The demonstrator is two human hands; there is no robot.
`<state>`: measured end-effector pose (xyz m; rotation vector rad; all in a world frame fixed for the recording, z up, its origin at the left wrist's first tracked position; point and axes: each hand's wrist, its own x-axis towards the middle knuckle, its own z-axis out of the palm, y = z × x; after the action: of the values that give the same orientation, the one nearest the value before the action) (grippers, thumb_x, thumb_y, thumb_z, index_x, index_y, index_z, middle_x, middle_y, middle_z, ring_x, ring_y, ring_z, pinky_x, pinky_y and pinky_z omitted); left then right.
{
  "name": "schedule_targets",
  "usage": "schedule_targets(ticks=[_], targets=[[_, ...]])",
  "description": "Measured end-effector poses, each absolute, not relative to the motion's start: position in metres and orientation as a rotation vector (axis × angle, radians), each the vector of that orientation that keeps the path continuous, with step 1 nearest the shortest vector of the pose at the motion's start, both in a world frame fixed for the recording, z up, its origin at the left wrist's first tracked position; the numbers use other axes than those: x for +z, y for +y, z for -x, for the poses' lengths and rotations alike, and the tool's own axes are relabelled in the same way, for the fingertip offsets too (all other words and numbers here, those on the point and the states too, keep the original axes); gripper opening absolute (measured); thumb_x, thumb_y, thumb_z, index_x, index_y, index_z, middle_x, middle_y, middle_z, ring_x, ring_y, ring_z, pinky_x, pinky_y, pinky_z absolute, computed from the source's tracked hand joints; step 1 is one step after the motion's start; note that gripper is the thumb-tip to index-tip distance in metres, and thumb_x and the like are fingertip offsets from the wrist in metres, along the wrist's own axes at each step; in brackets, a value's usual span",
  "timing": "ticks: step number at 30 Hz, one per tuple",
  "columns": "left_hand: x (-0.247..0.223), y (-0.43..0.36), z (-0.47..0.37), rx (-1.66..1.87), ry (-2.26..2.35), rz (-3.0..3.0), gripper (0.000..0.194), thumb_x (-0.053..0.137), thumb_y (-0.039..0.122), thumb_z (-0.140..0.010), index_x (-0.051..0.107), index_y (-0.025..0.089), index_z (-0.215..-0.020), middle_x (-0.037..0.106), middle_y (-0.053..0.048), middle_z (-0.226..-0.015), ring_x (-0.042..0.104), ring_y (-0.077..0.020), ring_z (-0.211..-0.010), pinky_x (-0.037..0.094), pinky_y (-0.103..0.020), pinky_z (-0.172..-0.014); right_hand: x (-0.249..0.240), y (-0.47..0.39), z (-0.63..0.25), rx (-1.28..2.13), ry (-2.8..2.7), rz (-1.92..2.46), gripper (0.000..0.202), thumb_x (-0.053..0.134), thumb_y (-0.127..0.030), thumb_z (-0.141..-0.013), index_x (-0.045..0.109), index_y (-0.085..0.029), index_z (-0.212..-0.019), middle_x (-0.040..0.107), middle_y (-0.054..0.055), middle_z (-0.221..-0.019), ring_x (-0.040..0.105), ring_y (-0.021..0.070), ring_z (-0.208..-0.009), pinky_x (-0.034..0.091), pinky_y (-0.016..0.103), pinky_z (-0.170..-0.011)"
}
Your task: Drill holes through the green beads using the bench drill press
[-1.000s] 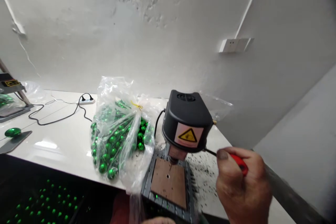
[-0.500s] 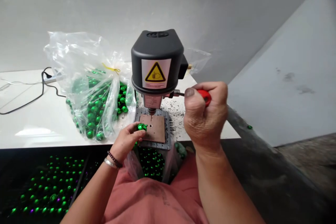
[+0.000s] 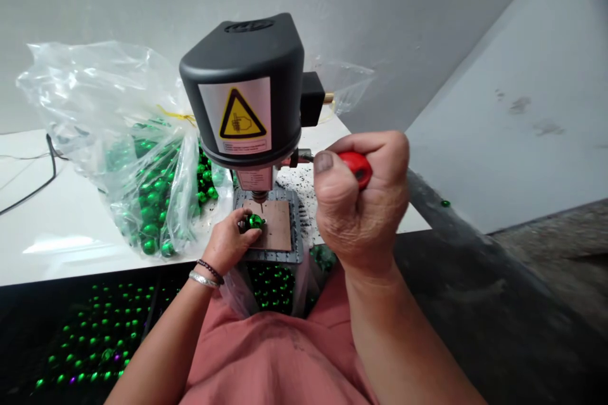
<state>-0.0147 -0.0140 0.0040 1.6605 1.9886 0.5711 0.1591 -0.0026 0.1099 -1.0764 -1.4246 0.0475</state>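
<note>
A shiny green ball (image 3: 255, 221) sits between the thumb and fingers of my left hand (image 3: 232, 235), over the brown board (image 3: 278, 228) on the base of a small drill press (image 3: 242, 85). The thin drill bit (image 3: 261, 207) points down just above the ball; whether they touch I cannot tell. My right hand (image 3: 363, 196) is wrapped round the red knob (image 3: 354, 168) of the press's feed lever, at the right of the machine. The black motor housing bears a yellow warning triangle.
Left of the press stands a clear plastic bag (image 3: 142, 196) full of green balls. Dark shavings (image 3: 306, 193) litter the white table (image 3: 61, 234). Below are a tray of green balls (image 3: 90, 335) and an open bag of balls (image 3: 273, 285). One green ball (image 3: 445, 203) lies on the floor at right.
The view has shifted and come closer to the press. My left hand has brought the ball to the drill bit. My right hand still grips the red knob.
</note>
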Motion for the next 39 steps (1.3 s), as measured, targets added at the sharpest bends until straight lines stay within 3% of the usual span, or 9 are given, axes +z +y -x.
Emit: schedule_targets(ticks=[7,17,26,34,39], targets=[[0.009,-0.007,0.010,0.500,1.992,-1.753,0.044,0.060,0.033,-0.074,0.062,0.020,-0.116,0.066,-0.003,-0.084,0.059,-0.0168,-0.075,0.045,-0.028,-0.073,0.109,-0.004,-0.161,0.057,-1.452,1.092,0.019,0.043,-0.039,-0.084,0.048,-0.021,-0.080,0.046,-0.004,-0.071,0.045,0.0028,-0.061,0.043,0.017,-0.058],[0.009,0.011,0.007,0.454,1.877,-1.970,0.028,0.064,0.031,-0.070,0.070,0.019,-0.095,0.066,-0.007,-0.098,0.059,-0.0199,-0.086,0.046,-0.031,-0.082,0.109,-0.004,-0.163,0.023,-1.481,1.185,0.028,0.037,-0.045,-0.084,0.050,-0.022,-0.082,0.049,-0.002,-0.070,0.045,0.0050,-0.061,0.045,0.021,-0.059],[0.007,0.019,0.010,0.392,1.759,-2.007,0.025,0.064,0.039,-0.071,0.071,0.019,-0.084,0.069,-0.005,-0.084,0.060,-0.0182,-0.079,0.044,-0.027,-0.072,0.108,-0.006,-0.164,0.030,-1.489,1.149,0.024,0.040,-0.043,-0.084,0.050,-0.022,-0.081,0.049,-0.002,-0.069,0.046,0.0056,-0.061,0.044,0.020,-0.059],[0.008,0.015,0.007,0.317,1.843,-1.977,0.023,0.061,0.040,-0.072,0.070,0.020,-0.081,0.069,-0.004,-0.085,0.060,-0.0173,-0.075,0.043,-0.025,-0.068,0.091,-0.013,-0.164,-0.145,-1.552,1.136,0.012,0.047,-0.031,-0.080,0.046,-0.021,-0.074,0.048,-0.003,-0.058,0.041,0.0061,-0.049,0.038,0.021,-0.049],[0.008,0.014,0.006,0.302,1.874,-1.981,0.029,0.060,0.042,-0.072,0.069,0.022,-0.091,0.068,-0.005,-0.093,0.060,-0.0184,-0.082,0.043,-0.025,-0.072,0.082,-0.012,-0.163,-0.295,-1.548,0.995,0.010,0.052,-0.024,-0.078,0.044,-0.020,-0.075,0.047,-0.005,-0.057,0.042,0.0048,-0.049,0.036,0.019,-0.047]])
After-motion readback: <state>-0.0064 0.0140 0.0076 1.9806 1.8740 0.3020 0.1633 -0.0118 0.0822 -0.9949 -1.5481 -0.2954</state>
